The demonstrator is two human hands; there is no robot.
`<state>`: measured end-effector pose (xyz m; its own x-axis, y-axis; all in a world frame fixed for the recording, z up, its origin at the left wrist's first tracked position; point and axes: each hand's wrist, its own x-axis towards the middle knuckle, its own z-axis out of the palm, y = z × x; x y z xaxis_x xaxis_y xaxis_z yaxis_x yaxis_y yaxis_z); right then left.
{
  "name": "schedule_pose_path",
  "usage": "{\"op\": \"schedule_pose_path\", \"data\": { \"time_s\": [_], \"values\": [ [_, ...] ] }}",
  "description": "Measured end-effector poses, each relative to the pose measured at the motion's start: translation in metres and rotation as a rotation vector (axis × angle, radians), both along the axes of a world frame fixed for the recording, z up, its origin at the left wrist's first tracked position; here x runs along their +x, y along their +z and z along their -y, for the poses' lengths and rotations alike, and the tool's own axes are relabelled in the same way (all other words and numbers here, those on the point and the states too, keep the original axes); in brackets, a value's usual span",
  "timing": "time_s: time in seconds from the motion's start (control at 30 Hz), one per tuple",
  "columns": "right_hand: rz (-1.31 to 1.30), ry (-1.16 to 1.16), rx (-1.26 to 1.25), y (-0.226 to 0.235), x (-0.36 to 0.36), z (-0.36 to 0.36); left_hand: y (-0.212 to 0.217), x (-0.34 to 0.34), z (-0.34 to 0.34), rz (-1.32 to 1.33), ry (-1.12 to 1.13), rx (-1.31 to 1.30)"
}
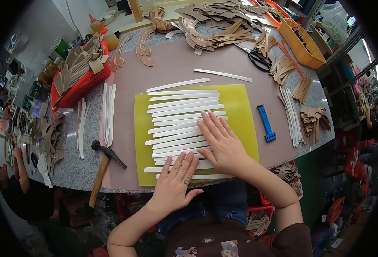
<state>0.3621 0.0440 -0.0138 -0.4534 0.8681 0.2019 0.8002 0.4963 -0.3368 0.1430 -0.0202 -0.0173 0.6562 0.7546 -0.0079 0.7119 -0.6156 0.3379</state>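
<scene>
Many narrow white strips [184, 113] lie roughly side by side across a yellow-green board [240, 103]. My left hand [174, 180] rests flat on the strips nearest me, fingers stretched out and thumb apart. Over the right ends of the middle strips lies my right hand [223, 143], its fingers extended and thumb spread. Neither hand grips anything. Beyond the board's far edge, one loose white strip [223, 75] lies on the brownish mat [163, 64]; another strip [178, 84] slants across the edge itself.
A hammer [102, 171] lies at the left, beside bundled white strips [109, 115]. Right of the board are a blue tool [266, 123] and more white strips [290, 115]. Black scissors [257, 58] and heaped brown pieces [223, 21] lie farther back. A red basket [81, 88] stands at left, an orange bin [298, 43] at right.
</scene>
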Motion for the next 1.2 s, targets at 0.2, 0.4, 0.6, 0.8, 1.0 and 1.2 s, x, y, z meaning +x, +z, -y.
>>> {"op": "schedule_pose_path", "data": {
  "time_s": [0.2,0.4,0.6,0.8,1.0,1.2],
  "values": [
    [-0.016,-0.028,-0.03,-0.007,-0.008,0.009,-0.003,-0.002,0.0,0.006,0.01,0.067],
    [-0.006,-0.029,-0.066,-0.005,-0.01,0.016,0.004,-0.001,-0.002,-0.011,0.052,0.057],
    [0.019,-0.051,-0.044,-0.005,-0.01,0.02,0.001,0.005,-0.025,-0.046,0.132,0.124],
    [-0.17,-0.331,-0.001,0.022,0.044,0.002,0.014,-0.014,-0.035,0.106,0.282,0.128],
    [0.193,-0.714,-0.208,0.018,0.156,0.008,0.031,-0.127,0.003,0.069,0.924,0.137],
    [0.345,-0.627,-0.276,0.013,0.146,-0.016,-0.004,-0.206,0.07,-0.078,1.054,0.07]
  ]
}}
